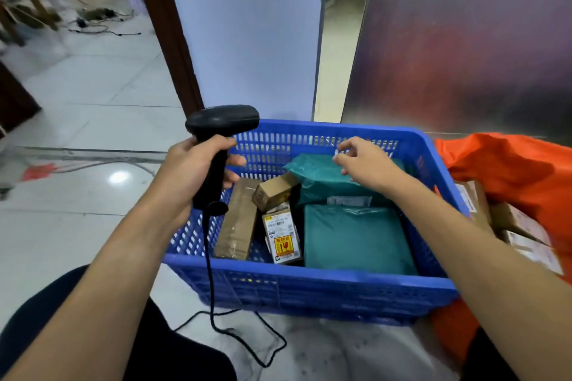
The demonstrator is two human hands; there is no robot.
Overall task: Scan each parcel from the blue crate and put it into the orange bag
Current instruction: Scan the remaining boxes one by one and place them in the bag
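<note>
A blue crate (309, 291) stands on the floor in front of me. Inside lie two green mailer bags, one at the back (315, 176) and one at the front (356, 238), a long brown box (236, 226), a small cardboard box (274, 190) and a labelled packet (283, 237). My left hand (192, 170) grips a black corded barcode scanner (216, 133) above the crate's left edge. My right hand (362, 161) hovers over the back green mailer with loosely curled fingers, holding nothing. The orange bag (507, 170) lies right of the crate with several boxes (513, 226) in it.
The scanner's black cable (213, 303) hangs down and loops on the floor before the crate. A white wall and brown door frame (167, 31) stand behind it, a metal panel (464, 40) at the right. Tiled floor with cables stretches left.
</note>
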